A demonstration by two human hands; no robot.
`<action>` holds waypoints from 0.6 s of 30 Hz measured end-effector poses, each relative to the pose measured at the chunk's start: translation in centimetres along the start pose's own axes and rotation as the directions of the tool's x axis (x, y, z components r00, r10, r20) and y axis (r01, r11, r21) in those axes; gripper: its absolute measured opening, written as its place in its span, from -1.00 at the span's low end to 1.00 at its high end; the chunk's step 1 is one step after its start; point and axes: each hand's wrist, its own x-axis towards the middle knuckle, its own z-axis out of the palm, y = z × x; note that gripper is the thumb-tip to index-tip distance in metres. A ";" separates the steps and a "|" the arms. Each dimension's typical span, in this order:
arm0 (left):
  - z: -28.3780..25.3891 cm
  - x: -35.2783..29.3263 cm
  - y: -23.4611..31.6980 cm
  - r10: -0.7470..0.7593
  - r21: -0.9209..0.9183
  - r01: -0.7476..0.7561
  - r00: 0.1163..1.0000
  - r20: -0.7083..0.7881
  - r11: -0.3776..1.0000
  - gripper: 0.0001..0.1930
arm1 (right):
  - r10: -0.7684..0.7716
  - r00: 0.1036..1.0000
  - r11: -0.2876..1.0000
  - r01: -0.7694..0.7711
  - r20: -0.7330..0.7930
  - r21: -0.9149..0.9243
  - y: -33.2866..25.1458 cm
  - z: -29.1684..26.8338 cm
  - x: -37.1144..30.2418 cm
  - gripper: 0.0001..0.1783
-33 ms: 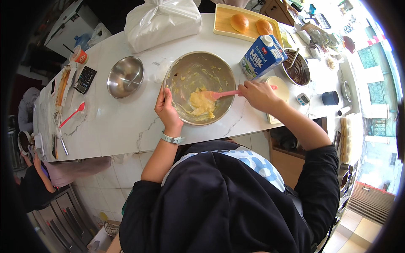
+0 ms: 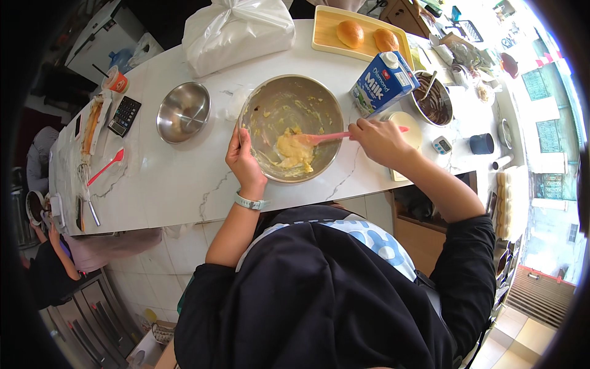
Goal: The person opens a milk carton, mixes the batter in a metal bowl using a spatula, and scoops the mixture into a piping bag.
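Note:
A large steel mixing bowl (image 2: 295, 101) is tilted a little on the marble-patterned counter, its inside smeared with pale yellow bits. My left hand (image 2: 244, 161) grips its left side, thumb over the rim and fingers around the outside. In my right hand (image 2: 378, 140) is the handle of a pink spatula (image 2: 329, 137), which crosses the bowl's right rim. Its blade rests in a lump of soft yellow mixture (image 2: 294, 152) low in the bowl, and partly hides there. The handle's end sticks out past my right fingers.
Behind my right hand stand a blue milk carton (image 2: 382, 84) and a bowl of dark brown mixture (image 2: 435, 101). A wooden tray (image 2: 326, 38) holds two buns. Leftward are a smaller steel bowl (image 2: 183, 112), a calculator (image 2: 124, 116), a red spatula (image 2: 106, 166) and a whisk (image 2: 87, 190). Another person's arm (image 2: 63, 252) shows far left.

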 end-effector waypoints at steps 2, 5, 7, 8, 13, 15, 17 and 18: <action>-0.1 0.6 -0.5 0.022 0.030 -0.022 1.000 0.005 0.999 -0.68 | 0.051 0.997 0.998 -0.048 0.065 -0.050 -0.2 -1.9 0.2 -0.93; 0.0 0.6 -0.7 0.033 0.026 -0.034 0.999 0.028 0.999 -0.68 | 0.135 0.983 0.984 -0.118 0.127 -0.133 0.6 -3.2 1.1 -0.87; 0.3 0.6 -0.7 0.033 -0.008 -0.033 0.999 0.015 0.999 -0.68 | 0.196 0.941 0.973 -0.221 0.274 0.064 0.2 -3.4 0.6 -0.85; 0.4 0.4 -0.7 0.020 -0.014 -0.021 1.000 -0.012 1.000 -0.68 | 0.218 0.877 0.907 -0.344 0.428 0.243 -0.1 -3.4 0.3 -0.83; 1.1 -0.1 -1.1 0.022 0.013 -0.021 1.000 -0.009 1.000 -0.68 | 0.081 0.712 0.503 -0.633 0.697 0.588 -1.6 0.4 -0.4 -0.73; 1.1 0.0 -1.0 0.055 0.046 -0.056 0.998 0.022 0.997 -0.67 | 0.258 0.897 0.659 -0.434 0.358 0.614 -1.8 0.1 -0.5 -0.76; 0.9 0.0 -1.0 0.064 0.049 -0.064 0.998 0.017 0.997 -0.67 | 0.299 0.923 0.795 -0.381 0.243 0.471 -3.1 -0.9 -0.1 -0.69; 1.1 0.0 -1.0 0.066 0.046 -0.067 0.997 0.027 0.997 -0.66 | 0.328 0.937 0.890 -0.348 0.117 0.295 -3.5 -1.5 -0.1 -0.61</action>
